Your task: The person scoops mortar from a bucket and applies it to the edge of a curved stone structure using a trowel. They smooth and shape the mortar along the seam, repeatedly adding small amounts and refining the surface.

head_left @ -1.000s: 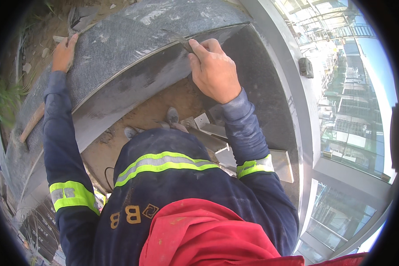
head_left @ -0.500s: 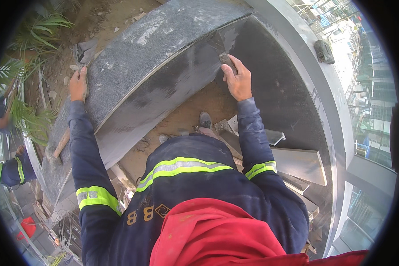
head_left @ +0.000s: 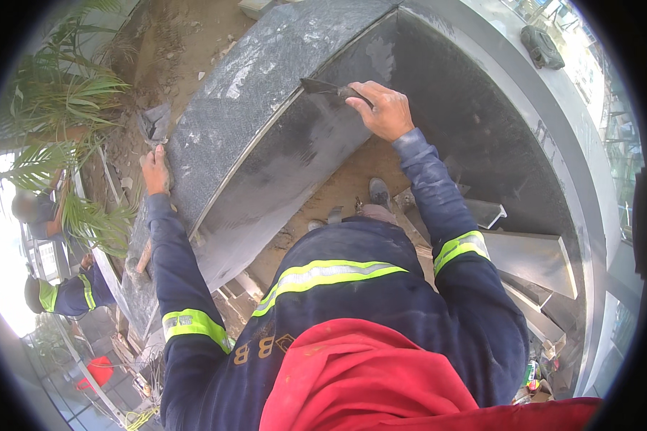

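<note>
My right hand (head_left: 382, 110) grips a putty knife (head_left: 323, 87). Its dark blade points left, with the tip at the seam along the top edge of a curved grey stone wall (head_left: 269, 161). My left hand (head_left: 156, 171) is at the outer edge of the wall's speckled top slab (head_left: 230, 93), fingers bunched. Something greyish shows beside its palm, but what it is stays hidden. Just beyond those fingertips lies a crumpled grey piece of material (head_left: 153, 123). A wooden-handled tool (head_left: 144, 256) lies on the slab beside my left forearm.
Stone offcuts (head_left: 532, 258) lean inside the wall at right. A dark pouch-like object (head_left: 542, 47) sits on the outer ledge. Palm fronds (head_left: 86, 93) overhang soil at left. Two other people are farther left, one in a reflective-striped jacket (head_left: 79, 291); a red object (head_left: 95, 373) lies below them.
My right hand has raised and turned the putty knife from pointing up-left to nearly level, its blade reaching the seam. The view has shifted; my left hand stays at the slab's edge.
</note>
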The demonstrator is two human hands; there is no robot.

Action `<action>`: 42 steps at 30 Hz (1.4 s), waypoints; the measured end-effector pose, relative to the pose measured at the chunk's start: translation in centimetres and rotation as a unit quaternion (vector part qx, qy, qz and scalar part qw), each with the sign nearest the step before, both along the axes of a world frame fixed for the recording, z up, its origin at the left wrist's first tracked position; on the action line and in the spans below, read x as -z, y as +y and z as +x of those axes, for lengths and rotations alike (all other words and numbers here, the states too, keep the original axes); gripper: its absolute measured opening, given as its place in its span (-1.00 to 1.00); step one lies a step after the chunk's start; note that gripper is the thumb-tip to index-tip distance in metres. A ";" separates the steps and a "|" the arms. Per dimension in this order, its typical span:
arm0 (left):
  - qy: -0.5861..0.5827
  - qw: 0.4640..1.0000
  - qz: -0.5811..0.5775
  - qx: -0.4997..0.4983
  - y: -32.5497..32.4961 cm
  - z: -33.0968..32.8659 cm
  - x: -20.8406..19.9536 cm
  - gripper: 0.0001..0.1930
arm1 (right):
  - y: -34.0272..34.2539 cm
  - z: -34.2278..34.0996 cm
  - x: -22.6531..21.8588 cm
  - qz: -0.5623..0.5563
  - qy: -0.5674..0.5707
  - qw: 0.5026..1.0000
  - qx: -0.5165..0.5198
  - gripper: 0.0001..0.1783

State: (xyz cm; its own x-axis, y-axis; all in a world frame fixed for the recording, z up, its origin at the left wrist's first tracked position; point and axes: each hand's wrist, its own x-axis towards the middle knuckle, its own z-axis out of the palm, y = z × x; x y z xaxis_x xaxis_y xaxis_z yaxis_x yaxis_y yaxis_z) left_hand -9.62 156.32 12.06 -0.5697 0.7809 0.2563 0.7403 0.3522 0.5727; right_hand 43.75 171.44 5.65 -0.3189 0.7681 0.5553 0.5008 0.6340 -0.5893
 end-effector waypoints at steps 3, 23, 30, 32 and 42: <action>-0.007 1.000 -0.008 -0.007 0.2 -0.1 0.2 -0.49 | 1.1 1.0 0.8 -0.013 0.010 0.999 0.029 -0.68; -0.028 0.999 0.019 0.024 0.1 -0.1 0.1 -0.56 | 6.9 6.7 4.2 -0.137 0.033 0.976 0.163 -0.48; -0.058 0.998 0.035 0.001 0.0 1.6 -0.8 -0.58 | 1.8 7.3 2.6 -0.247 0.191 0.936 0.162 -0.56; -0.073 0.997 0.034 -0.009 -0.4 1.1 -1.0 -0.59 | 0.4 7.1 0.1 -0.290 0.246 0.917 0.119 -0.56; -0.597 0.783 0.091 0.148 -3.7 26.4 -8.6 -0.53 | -4.4 -2.4 -10.1 -0.398 0.404 0.808 -0.160 -0.49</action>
